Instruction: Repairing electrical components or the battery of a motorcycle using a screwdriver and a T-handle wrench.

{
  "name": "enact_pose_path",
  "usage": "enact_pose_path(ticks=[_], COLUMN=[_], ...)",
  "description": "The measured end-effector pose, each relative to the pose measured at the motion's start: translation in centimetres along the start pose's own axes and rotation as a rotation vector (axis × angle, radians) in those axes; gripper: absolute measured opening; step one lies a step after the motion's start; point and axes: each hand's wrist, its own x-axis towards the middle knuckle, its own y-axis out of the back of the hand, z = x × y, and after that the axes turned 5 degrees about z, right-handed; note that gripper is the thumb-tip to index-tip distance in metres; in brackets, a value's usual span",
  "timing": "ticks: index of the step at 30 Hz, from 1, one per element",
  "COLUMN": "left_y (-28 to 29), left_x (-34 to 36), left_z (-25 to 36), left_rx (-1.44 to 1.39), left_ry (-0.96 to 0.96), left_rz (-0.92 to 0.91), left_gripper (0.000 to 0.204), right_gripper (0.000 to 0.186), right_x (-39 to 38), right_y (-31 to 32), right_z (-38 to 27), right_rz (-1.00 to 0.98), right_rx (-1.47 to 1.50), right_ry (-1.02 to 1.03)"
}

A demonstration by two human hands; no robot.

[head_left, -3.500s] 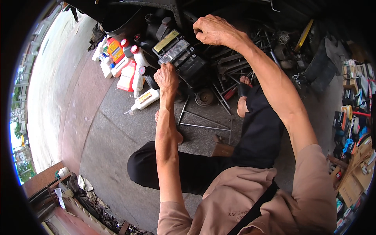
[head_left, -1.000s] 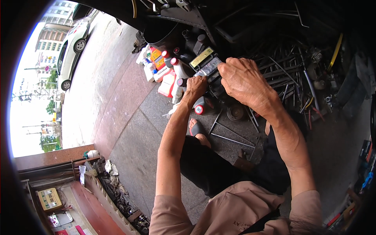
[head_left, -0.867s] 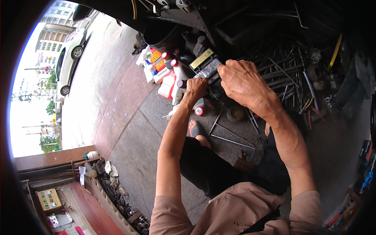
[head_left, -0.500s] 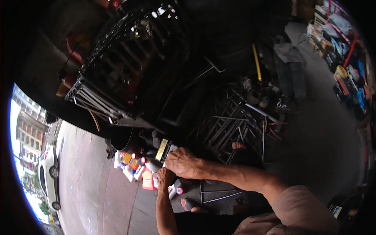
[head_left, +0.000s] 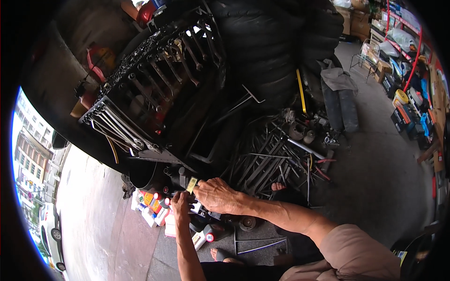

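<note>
In front of me both my hands work close together. Closed fingers of my right hand (head_left: 214,195) grip a small dark box with a yellow label (head_left: 192,184), which sticks out past the fingertips. My left hand (head_left: 181,203) is just left of it, fingers bent against a dark part between the two hands. What exactly the left fingers hold is hidden. Below and left of the hands stand several bottles (head_left: 157,200), orange, white and red-capped. A white bottle with a red cap (head_left: 202,237) lies beneath my left wrist.
A rack of wrenches (head_left: 150,84) rises ahead on the left. Metal bars and tools (head_left: 265,161) lie heaped beyond my right arm, near a yellow bar (head_left: 301,91). A metal T-bar (head_left: 260,247) rests on the floor by my foot. Boxes and goods (head_left: 408,103) line the far right.
The picture has brightened. My left hand has shifted left and up, apart from the right hand. The yellow label shows smaller between them.
</note>
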Motion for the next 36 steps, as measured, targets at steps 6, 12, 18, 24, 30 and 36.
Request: enact_pose_path(ticks=[6,12,18,24,30,36], left_y=[-0.9,0.8,0.3,0.7,0.9,1.6], left_x=[-4.4,-6.2,-8.6,-9.0,-9.6,-10.2], left_z=[3.4,3.1,4.7,5.4,4.9,4.2], left_rx=[-0.598,-0.616,-0.538,-0.482,-0.597,-0.513], left_ry=[0.018,0.052,-0.006,-0.032,-0.008,0.001], left_rz=[-0.223,-0.324,-0.206,-0.152,-0.109,-0.090], left_gripper=[0.014,0.017,0.016,0.012,0.009,0.011], right_gripper=[0.015,0.012,0.012,0.016,0.016,0.016], right_x=[1.0,1.1,2.0,2.5,1.8,1.4], right_y=[1.0,0.3,0.1,0.0,1.0,0.4], right_z=[-0.8,-1.6,-1.7,-1.7,-2.6,-2.5], right_rz=[0.111,0.106,0.069,0.050,0.032,0.100], right_rx=[0.274,0.451,0.613,0.885,0.838,0.631], right_ry=[-0.108,-0.059,-0.126,-0.199,-0.144,-0.010])
